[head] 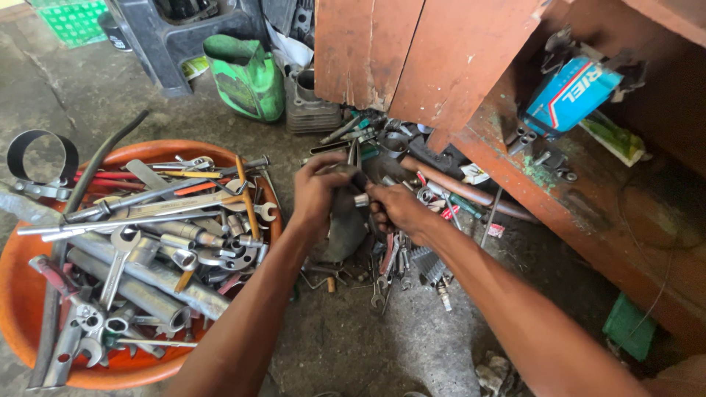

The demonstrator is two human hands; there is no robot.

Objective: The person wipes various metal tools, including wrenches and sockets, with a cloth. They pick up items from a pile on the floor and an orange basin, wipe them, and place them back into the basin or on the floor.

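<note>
Fingers (346, 170) of both hands grip a socket (360, 199) pointing sideways

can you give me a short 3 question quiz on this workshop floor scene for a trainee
1. True or false: both hands are together on a dark grey part over the floor.
2. Which holds the big heap of spanners? A) a blue bucket B) an orange basin C) a wooden drawer
3. What green thing stands at the top, left of the red-brown boards?

Key
1. True: the left hand and right hand meet on it, at a small silver piece.
2. B
3. A green plastic jug, beside a ribbed metal cylinder.
</note>
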